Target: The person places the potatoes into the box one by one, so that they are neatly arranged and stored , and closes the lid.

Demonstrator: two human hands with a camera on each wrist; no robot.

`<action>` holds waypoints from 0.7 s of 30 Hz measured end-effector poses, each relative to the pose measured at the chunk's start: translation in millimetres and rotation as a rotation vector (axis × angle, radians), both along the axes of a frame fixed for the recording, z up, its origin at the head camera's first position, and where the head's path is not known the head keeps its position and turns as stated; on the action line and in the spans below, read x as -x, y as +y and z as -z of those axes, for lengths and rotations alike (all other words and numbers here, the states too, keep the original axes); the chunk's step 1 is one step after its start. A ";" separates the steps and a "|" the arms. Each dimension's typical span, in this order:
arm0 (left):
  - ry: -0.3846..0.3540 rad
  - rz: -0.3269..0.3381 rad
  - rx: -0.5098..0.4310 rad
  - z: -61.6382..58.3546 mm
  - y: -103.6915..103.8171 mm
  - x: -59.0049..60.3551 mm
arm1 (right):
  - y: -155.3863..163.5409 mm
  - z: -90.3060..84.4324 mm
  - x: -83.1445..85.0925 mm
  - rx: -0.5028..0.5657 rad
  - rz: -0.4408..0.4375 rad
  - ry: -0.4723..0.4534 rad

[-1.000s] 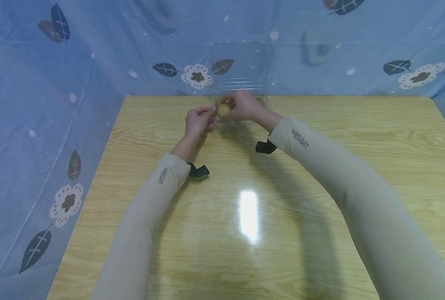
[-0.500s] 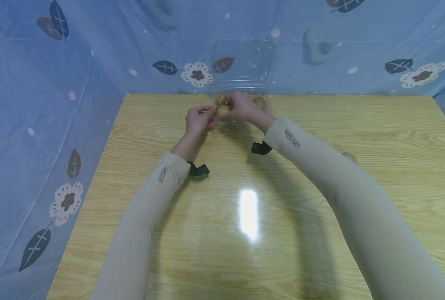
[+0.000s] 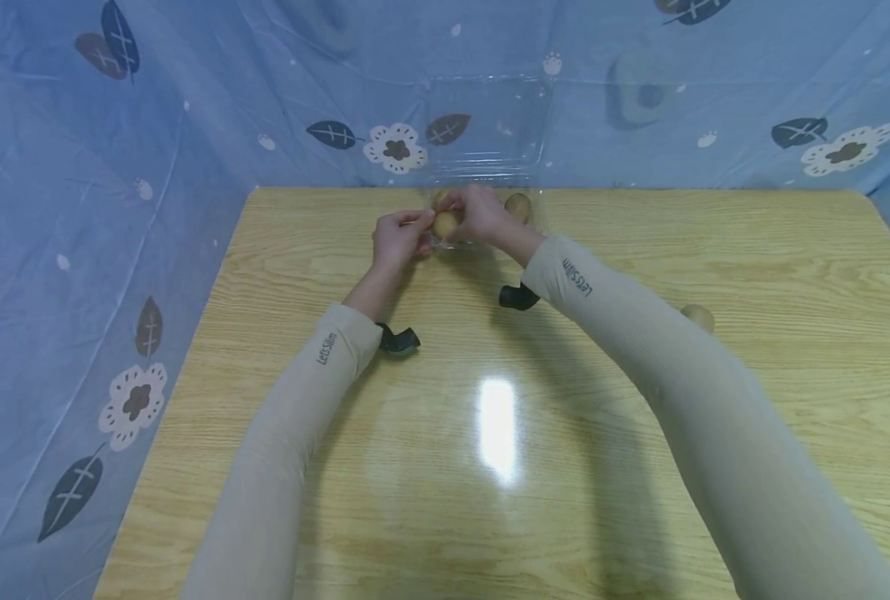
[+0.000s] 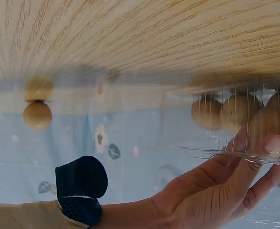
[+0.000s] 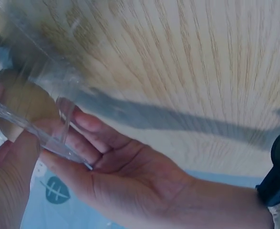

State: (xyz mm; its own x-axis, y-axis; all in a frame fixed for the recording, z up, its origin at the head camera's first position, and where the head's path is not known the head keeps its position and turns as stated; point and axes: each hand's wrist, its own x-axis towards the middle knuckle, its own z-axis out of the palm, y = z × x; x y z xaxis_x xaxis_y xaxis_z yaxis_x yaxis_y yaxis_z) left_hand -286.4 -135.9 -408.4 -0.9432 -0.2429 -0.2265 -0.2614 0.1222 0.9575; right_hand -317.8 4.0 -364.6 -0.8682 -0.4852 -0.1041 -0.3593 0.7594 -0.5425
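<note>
Clear clamshell box [image 3: 482, 150] at the table's [image 3: 445, 500] far edge, lid upright | your left hand [image 3: 396, 237] pinches its front rim, likely steadying it | your right hand [image 3: 478, 212] grasps a kiwi [image 3: 445, 223] at the rim | loose kiwi [image 3: 697, 317] well right.

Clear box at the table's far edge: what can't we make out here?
- Fruit count in the clear box: head view too small, hands cover it; left wrist view cut off at the right edge.
- Right hand grip on the round brown fruit: right wrist view blurred, plastic in front.
- Left hand fingertips: hidden in the head view.
</note>
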 end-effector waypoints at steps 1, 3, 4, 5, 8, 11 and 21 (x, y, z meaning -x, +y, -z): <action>0.001 0.000 0.001 -0.1 0.2 0.0 | -0.1 0.0 0.3 0.000 0.002 -0.005; -0.001 -0.001 0.003 -0.5 0.4 0.0 | 0.0 0.2 1.2 0.014 0.009 -0.032; 0.001 -0.001 0.007 -0.5 0.5 -0.1 | 0.2 0.3 1.6 0.025 0.017 -0.050; 0.002 -0.002 0.009 -0.4 0.6 -0.1 | 0.6 0.7 2.4 0.035 0.023 -0.063; 0.002 -0.009 0.016 0.4 0.7 -0.2 | 2.7 2.6 4.7 0.071 0.037 -0.105; 0.007 -0.014 0.024 1.0 1.1 -0.8 | 4.9 4.8 6.1 0.083 0.042 -0.102; -0.003 -0.007 0.023 -0.7 0.9 -0.7 | 8.5 12.1 6.9 0.139 0.018 -0.080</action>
